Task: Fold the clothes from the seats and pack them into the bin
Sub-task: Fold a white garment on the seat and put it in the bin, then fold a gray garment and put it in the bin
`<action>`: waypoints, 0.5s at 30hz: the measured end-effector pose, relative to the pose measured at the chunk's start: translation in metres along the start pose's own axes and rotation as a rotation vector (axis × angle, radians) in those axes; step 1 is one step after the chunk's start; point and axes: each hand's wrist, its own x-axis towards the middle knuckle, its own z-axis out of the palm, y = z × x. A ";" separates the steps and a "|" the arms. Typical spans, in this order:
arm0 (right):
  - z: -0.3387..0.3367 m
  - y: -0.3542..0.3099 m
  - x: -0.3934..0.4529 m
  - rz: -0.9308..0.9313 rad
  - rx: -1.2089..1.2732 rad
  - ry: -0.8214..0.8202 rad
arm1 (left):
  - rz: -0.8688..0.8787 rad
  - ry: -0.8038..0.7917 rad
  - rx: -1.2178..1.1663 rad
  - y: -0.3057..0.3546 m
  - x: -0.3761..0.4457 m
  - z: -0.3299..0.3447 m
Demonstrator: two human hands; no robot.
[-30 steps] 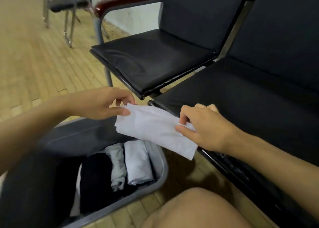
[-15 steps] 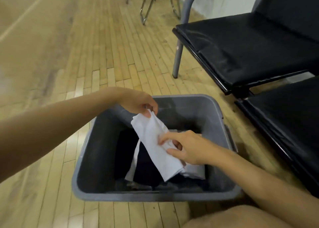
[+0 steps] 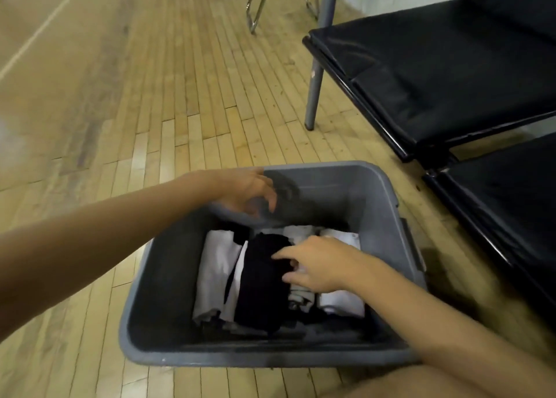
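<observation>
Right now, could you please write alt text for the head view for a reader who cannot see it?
A person's right hand rests on folded black and white clothes in a grey bin on a wooden floor; the left hand hovers above. Two black seats stand alongside.

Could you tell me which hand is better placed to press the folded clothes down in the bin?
The right hand: it already rests on the folded clothes inside the bin, while the left hand hovers at the far rim, holding nothing.

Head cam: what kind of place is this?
Probably a gym or sports hall, not a home: pale wood strip floor with a painted line, linked black padded seats on metal frames. A grey bin of folded clothes sits on the floor.
</observation>
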 end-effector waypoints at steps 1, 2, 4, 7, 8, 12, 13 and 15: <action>-0.004 0.003 -0.012 -0.002 -0.042 0.032 | 0.025 0.012 0.004 0.007 0.004 -0.003; -0.009 0.004 -0.024 0.001 -0.096 0.057 | 0.044 0.016 0.006 0.016 0.007 -0.009; -0.019 0.004 -0.050 0.016 -0.228 0.091 | 0.084 0.031 -0.005 0.034 0.014 -0.019; -0.029 0.003 -0.092 0.063 -0.352 0.119 | 0.178 0.074 0.011 0.066 0.021 -0.042; -0.033 0.004 -0.109 0.082 -0.356 0.124 | 0.201 0.093 0.015 0.078 0.023 -0.051; -0.054 0.007 -0.196 0.175 -0.329 0.154 | 0.319 0.214 0.072 0.129 0.032 -0.100; -0.061 0.006 -0.223 0.207 -0.337 0.165 | 0.353 0.250 0.082 0.144 0.035 -0.115; -0.071 0.005 -0.281 0.281 -0.374 0.190 | 0.432 0.306 0.101 0.180 0.044 -0.148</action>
